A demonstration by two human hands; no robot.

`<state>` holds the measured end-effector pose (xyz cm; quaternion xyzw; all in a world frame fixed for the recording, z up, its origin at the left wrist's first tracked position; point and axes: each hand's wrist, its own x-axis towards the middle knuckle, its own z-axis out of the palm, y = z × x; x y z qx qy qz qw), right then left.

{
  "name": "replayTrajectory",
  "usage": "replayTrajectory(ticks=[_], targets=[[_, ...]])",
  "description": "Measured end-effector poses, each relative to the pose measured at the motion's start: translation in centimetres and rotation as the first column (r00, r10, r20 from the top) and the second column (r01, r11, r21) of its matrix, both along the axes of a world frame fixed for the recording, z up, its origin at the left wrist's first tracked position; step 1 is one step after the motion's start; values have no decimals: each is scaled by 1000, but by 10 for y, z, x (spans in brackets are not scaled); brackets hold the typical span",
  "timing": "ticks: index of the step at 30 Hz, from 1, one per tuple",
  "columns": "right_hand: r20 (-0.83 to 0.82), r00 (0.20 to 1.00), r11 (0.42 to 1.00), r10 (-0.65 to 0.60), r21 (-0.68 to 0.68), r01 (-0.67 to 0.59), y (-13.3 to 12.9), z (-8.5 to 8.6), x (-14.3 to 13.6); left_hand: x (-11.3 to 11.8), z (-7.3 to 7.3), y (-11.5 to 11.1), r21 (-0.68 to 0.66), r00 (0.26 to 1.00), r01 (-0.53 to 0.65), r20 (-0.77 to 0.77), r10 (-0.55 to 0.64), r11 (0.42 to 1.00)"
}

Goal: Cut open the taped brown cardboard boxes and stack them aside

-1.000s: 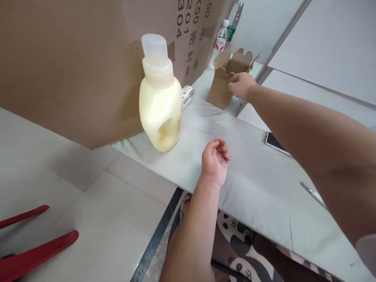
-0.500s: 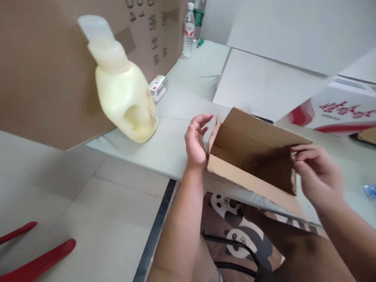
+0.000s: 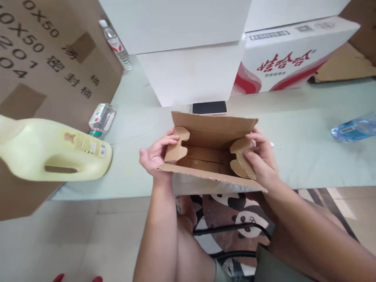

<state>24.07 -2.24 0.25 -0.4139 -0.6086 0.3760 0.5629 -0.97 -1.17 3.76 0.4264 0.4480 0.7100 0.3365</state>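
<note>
A small brown cardboard box [image 3: 205, 131] is held at the front edge of the table, its top open towards me and its inside bare. Both short end flaps, with notched edges, lean inward over the opening. My left hand [image 3: 157, 154] is at the left end, fingers curled over the left flap [image 3: 175, 150] and thumb sticking out to the side. At the other end my right hand [image 3: 263, 156] grips the right flap [image 3: 242, 158] between thumb and fingers. The fingers behind the box wall are partly hidden.
A yellow jug [image 3: 91, 164] and a small clear bottle [image 3: 101, 117] are on the left, beside a large printed carton [image 3: 58, 51]. A phone [image 3: 209, 107] lies behind the box, before white boxes [image 3: 190, 74]. A blue-labelled bottle [image 3: 352, 128] lies at right.
My view has swung to the right. The box now sits level and more central, and its end flaps have tipped inward. My left fingers have come onto the left flap.
</note>
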Motion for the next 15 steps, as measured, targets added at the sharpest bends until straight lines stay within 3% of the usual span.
replayTrajectory(ticks=[4, 9, 15], targets=[[-117, 993, 999, -7, 48, 13, -3, 1, -1, 8, 0, 5, -26, 999, -37, 12, 37, 999], [54, 998, 991, -36, 130, 29, -6, 2, 8, 17, -12, 8, 112, 999, -39, 31, 36, 993], [129, 988, 983, -86, 173, 63, -4, -1, 8, 13, -25, 11, 176, 986, -90, -120, 113, 980]])
